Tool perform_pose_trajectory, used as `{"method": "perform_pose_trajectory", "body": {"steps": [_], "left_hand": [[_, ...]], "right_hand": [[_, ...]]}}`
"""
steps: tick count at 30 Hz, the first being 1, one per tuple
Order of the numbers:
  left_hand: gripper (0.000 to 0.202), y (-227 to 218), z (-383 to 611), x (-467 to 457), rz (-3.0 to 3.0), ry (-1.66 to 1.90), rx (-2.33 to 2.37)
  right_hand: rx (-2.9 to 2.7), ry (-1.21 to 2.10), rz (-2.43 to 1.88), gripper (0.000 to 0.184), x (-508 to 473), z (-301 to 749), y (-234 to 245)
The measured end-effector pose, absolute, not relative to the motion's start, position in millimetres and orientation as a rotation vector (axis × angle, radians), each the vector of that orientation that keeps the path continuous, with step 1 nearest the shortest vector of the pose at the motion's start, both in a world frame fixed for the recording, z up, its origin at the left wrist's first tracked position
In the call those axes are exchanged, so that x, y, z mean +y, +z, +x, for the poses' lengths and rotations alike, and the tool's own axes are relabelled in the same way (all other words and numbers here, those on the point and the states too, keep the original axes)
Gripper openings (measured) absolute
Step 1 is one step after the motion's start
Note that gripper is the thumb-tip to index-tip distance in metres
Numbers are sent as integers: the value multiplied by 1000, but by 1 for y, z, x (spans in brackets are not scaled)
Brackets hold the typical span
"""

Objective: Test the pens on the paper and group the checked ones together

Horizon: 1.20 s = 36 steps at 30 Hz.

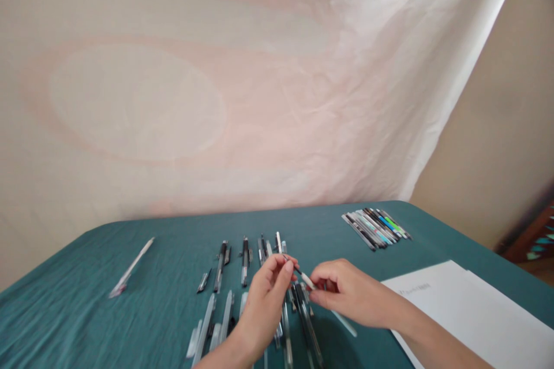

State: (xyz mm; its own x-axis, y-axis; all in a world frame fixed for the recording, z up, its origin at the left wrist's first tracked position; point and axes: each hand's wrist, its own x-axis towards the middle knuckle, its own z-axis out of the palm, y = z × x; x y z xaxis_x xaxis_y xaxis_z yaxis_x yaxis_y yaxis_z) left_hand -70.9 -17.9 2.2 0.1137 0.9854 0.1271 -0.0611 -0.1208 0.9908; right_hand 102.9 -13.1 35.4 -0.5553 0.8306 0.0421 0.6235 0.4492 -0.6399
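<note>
A pen (pixel 307 280) with a dark front end, a white section and a pale see-through rear end slants between my two hands. My left hand (pixel 269 295) pinches its dark end between thumb and fingertips. Closed around the white section is my right hand (pixel 345 290), with the pale barrel (pixel 346 324) sticking out below it. Under and around the hands lie several pens and pen parts, such as a dark clear-barrelled pen (pixel 310 326) and a grey translucent pen (pixel 205 328). My left hand and wrist hide some of these.
Beyond the hands, black pens (pixel 220 267) and caps lie in a row on the green cloth (pixel 168 311). A lone white pen (pixel 132 268) rests at the left. A cluster of pens (pixel 375 228) lies back right, with white paper sheets (pixel 471 311) nearer. A pale curtain (pixel 259 98) hangs behind.
</note>
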Motion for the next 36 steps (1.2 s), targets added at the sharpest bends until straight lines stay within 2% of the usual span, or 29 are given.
{"method": "perform_pose_trajectory", "body": {"steps": [10, 17, 23, 36], "left_hand": [[15, -14, -67, -23, 1345, 1159, 861], [15, -2, -71, -20, 1212, 1209, 911], [18, -11, -74, -12, 1121, 1210, 980], [22, -15, -74, -12, 1105, 1222, 973]], "right_hand": [[-2204, 993, -1163, 29, -15, 97, 31], [-2305, 1085, -1202, 24, -12, 106, 32], [-2533, 765, -1182, 15, -6, 111, 21], [-2708, 668, -1128, 19, 1, 104, -8]]}}
